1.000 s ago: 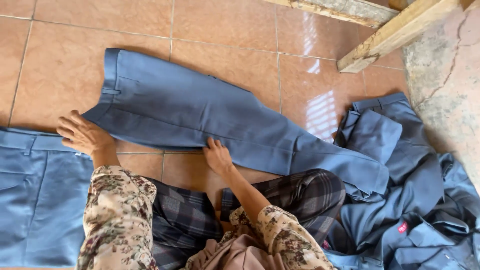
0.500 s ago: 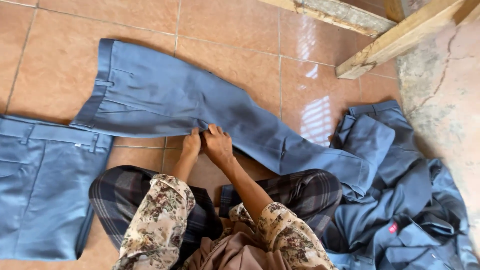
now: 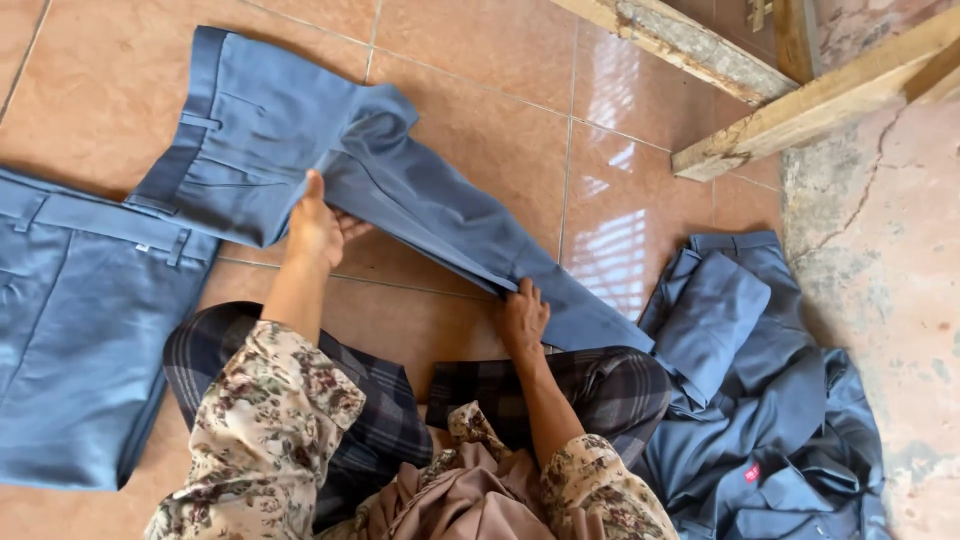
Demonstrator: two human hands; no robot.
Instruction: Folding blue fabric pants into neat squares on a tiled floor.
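A pair of blue-grey trousers (image 3: 250, 130) lies spread on the tiled floor, waistband at the upper left, one leg running down to the right. My left hand (image 3: 318, 228) rests flat on the trousers near the crotch, fingers reaching under a raised fold of cloth. My right hand (image 3: 522, 315) presses on the lower edge of the trouser leg, close to my knee. I sit cross-legged in a checked dark skirt with flowered sleeves.
A second pair of blue-grey trousers (image 3: 70, 320) lies flat at the left. A heap of more blue-grey garments (image 3: 760, 400) sits at the right. Rough wooden beams (image 3: 800, 100) lie at the top right beside a cracked cement patch (image 3: 880, 260).
My hands were together at the middle of the trousers. They have spread apart: the left went up toward the crotch, the right down along the leg. The cloth has a lifted fold now.
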